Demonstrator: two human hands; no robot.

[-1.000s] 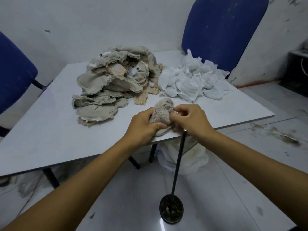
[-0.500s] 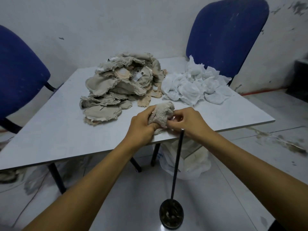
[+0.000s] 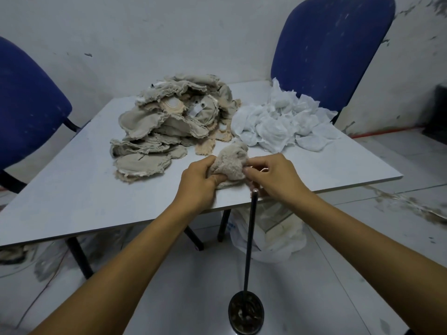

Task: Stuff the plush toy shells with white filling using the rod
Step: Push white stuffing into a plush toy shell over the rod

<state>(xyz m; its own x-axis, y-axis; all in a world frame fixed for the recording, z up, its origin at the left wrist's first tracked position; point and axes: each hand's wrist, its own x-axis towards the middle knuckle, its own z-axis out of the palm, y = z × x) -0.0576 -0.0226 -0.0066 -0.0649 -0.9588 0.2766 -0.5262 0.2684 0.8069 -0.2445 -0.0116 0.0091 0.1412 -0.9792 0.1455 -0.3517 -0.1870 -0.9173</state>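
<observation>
1. Gripping a beige plush toy (image 3: 229,163) from its left side, the left hand (image 3: 197,183) has its fingers curled under the fabric and its thumb pressed on top.
2. The right hand (image 3: 274,176) pinches the toy's right edge with curled fingers; a thin pale thread shows at its fingertips (image 3: 248,169).
3. The toy sits just above the near edge of the grey table (image 3: 72,189), between the two hands.
4. A dark metal rod (image 3: 250,238) stands upright on a round base (image 3: 245,313) on the floor, its top end just below the right hand at the table's edge; whether it touches the hand cannot be told.
5. A heap of flat, unstuffed toy shells (image 3: 169,126) lies further back on the table, left of centre.
6. A pile of white filling (image 3: 280,122) lies beside the shells on the right, touching them.
7. Two blue chairs stand by the table, one at the left (image 3: 26,105) and one behind the filling (image 3: 331,44).
8. A white bag (image 3: 273,240) sits on the floor under the table.
</observation>
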